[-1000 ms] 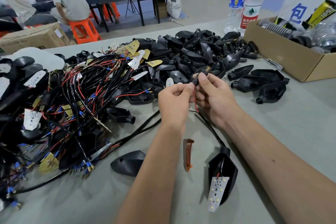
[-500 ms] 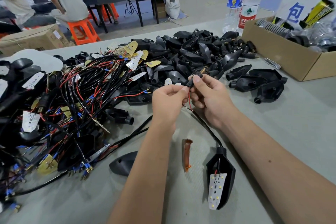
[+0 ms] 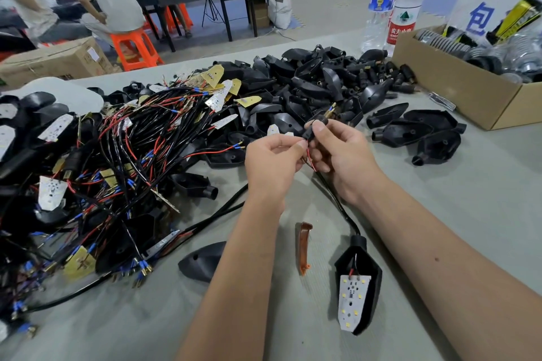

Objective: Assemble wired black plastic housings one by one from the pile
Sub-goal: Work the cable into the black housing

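While both hands meet above the grey table, the left hand pinches thin red and black wire ends between thumb and forefinger, and the right hand pinches a small black plug at its fingertips, a brass spring tip poking out beyond it. Compared with a second ago, the hands have drifted a little toward the pile and the plug sits closer against the left fingertips; the rest of the table looks unchanged.

From the plug a black cable runs back toward the person to the wired black housing, which lies open side up under the right forearm with a white LED board in it. Just left of that housing lies an amber lens strip, and further left a loose black shell.

Beyond the plug spreads the pile of black housings; left of it a tangle of red and black wires crowds the table. Right of the plug stands a cardboard box with a card bearing a blue "包". Two water bottles stand behind, their label text too small to read.
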Demonstrator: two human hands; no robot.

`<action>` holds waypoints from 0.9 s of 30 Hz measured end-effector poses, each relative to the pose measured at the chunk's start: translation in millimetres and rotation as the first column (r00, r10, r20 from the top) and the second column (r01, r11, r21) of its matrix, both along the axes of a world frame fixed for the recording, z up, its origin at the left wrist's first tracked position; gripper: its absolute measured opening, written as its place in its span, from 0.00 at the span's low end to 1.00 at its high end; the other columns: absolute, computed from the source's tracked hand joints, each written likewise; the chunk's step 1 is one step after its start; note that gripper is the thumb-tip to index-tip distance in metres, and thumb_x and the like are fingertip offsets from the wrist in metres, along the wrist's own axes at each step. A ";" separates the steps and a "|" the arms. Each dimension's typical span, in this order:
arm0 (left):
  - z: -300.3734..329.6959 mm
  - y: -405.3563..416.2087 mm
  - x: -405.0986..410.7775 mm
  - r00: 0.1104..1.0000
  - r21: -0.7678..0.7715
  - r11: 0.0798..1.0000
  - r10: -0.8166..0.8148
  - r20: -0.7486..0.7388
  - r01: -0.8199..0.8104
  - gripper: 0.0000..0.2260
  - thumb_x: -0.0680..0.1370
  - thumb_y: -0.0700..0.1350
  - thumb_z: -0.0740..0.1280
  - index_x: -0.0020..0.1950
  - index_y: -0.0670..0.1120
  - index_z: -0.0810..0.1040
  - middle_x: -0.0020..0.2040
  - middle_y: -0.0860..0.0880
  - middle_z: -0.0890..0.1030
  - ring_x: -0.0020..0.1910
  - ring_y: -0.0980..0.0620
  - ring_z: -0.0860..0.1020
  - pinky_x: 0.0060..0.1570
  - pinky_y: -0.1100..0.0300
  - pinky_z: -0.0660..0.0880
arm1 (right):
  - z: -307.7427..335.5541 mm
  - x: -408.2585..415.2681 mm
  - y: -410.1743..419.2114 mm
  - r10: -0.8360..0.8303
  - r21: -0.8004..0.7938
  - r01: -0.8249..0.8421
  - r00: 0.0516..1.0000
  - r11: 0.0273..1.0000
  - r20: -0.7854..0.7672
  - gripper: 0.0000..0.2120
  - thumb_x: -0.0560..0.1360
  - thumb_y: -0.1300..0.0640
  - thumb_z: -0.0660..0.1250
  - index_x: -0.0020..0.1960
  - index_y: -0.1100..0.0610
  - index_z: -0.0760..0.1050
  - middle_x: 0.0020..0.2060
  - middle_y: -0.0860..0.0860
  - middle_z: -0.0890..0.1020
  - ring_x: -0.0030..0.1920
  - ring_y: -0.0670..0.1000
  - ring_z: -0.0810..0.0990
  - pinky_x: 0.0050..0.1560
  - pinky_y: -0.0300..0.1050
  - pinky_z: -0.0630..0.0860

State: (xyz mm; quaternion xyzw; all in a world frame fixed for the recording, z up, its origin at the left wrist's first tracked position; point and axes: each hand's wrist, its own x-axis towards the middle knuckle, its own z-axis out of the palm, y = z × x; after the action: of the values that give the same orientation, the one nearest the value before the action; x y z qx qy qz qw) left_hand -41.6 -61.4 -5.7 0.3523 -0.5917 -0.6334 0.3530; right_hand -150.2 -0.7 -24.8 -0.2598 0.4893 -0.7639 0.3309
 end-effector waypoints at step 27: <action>-1.0 -2.0 3.9 0.990 0.040 0.993 -0.116 0.076 0.113 0.07 0.80 0.38 0.71 0.44 0.45 0.84 0.38 0.48 0.87 0.34 0.54 0.82 0.38 0.62 0.80 | -0.8 -6.1 0.0 -0.089 -0.040 0.093 0.991 0.995 0.098 0.07 0.83 0.59 0.66 0.49 0.62 0.78 0.31 0.50 0.76 0.27 0.46 0.70 0.22 0.35 0.61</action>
State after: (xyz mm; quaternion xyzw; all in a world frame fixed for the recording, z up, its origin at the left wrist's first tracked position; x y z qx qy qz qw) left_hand -37.7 -63.4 -6.7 0.3485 -0.6127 -0.6489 0.2863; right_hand -156.3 -0.7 -25.6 -0.2075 0.4671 -0.8005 0.3130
